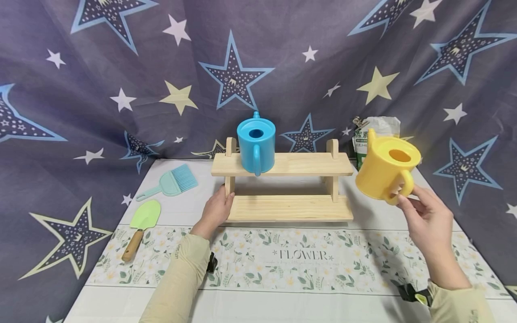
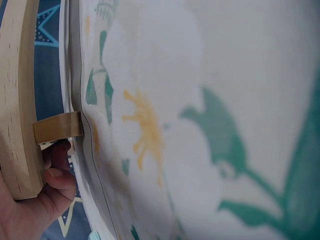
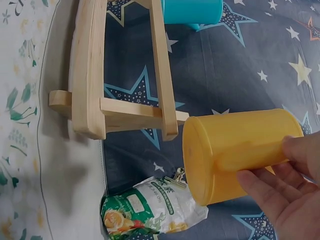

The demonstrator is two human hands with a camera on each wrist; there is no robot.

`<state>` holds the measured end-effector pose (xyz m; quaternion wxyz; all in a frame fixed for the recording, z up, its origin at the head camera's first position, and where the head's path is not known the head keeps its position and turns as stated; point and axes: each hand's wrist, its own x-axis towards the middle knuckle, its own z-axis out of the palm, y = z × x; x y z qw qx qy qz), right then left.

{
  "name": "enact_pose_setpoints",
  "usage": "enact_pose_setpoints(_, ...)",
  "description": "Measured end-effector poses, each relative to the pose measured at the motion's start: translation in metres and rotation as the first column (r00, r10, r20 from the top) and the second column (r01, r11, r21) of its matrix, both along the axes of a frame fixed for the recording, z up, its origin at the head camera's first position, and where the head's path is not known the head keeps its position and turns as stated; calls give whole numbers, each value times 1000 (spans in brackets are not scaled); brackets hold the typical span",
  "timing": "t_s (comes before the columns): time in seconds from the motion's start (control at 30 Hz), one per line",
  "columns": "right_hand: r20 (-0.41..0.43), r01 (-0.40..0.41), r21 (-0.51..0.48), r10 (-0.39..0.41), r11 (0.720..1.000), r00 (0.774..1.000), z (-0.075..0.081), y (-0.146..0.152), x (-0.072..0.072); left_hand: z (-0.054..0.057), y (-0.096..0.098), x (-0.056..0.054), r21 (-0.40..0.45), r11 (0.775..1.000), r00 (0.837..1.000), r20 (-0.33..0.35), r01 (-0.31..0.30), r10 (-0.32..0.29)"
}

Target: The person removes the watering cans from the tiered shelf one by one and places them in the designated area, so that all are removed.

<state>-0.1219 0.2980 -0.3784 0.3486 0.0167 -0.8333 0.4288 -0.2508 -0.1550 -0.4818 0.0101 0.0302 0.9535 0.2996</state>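
A two-tier wooden shelf stands on the table, with a blue watering can upright on the left part of its top board. My left hand grips the left end of the shelf; in the left wrist view its fingers curl round the end of a board, beside a leg. Off the shelf's right side, my right hand holds a yellow watering can up by its handle, slightly tilted. The right wrist view shows the can's base and side, clear of the shelf.
At the left lie a teal dustpan with a brush and a green trowel with a wooden handle. A clipped white and green bag stands behind the yellow can. A star-patterned curtain surrounds the table; a floral cloth strip crosses it.
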Motion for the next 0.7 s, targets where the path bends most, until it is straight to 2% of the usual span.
enact_pose_setpoints(0.37, 17, 36, -34, -36, 999, 999, -9, 10, 3, 0, 0, -1, -1, 1000, 1000, -1, 3, -3)
enact_pose_setpoints(0.7, 88, 60, -88, -52, 994, 995, -22, 17, 3, -1, -1, -1, -1, 1000, 1000, -8, 2, -3)
